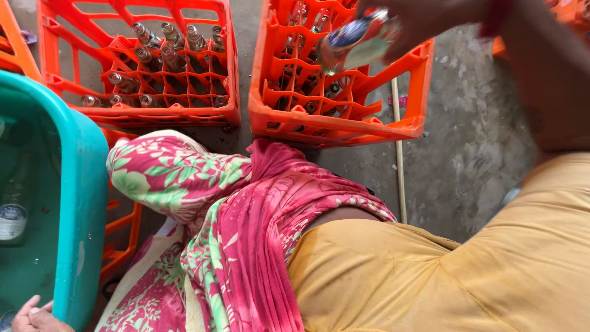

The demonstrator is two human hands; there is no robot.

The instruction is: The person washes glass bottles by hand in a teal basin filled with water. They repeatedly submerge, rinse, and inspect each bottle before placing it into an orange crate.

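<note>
R hand [424, 21] is up at the top of view, fingers [399, 43] clamped on a glass bottle [353, 43] w/ a blue-and-white label, held tilted over the orange crate [335, 126] on the right. That crate's cells are mostly open, only a few bottles deep inside near the back. L hand [34, 316] sits bottom-left, fingers curled together against the rim of the teal tub [86, 203]; can't tell if it's actually gripping the rim or just resting. Tub has water and at least one labelled bottle [12, 212] lying in it.

Second orange crate [153, 114] to the left holds abt a dozen bottles standing neck-up in its dividers. Concrete floor [473, 154] betw. things, thin stick [399, 160] lying beside the right crate.

Risks, as I judge them: bottle is prob. wet (came-from-tub look, not certain), so it could slip from the fingers and hit the crate rim or floor and break. Held at a tilt, it may catch a divider instead of dropping into a cell
</note>
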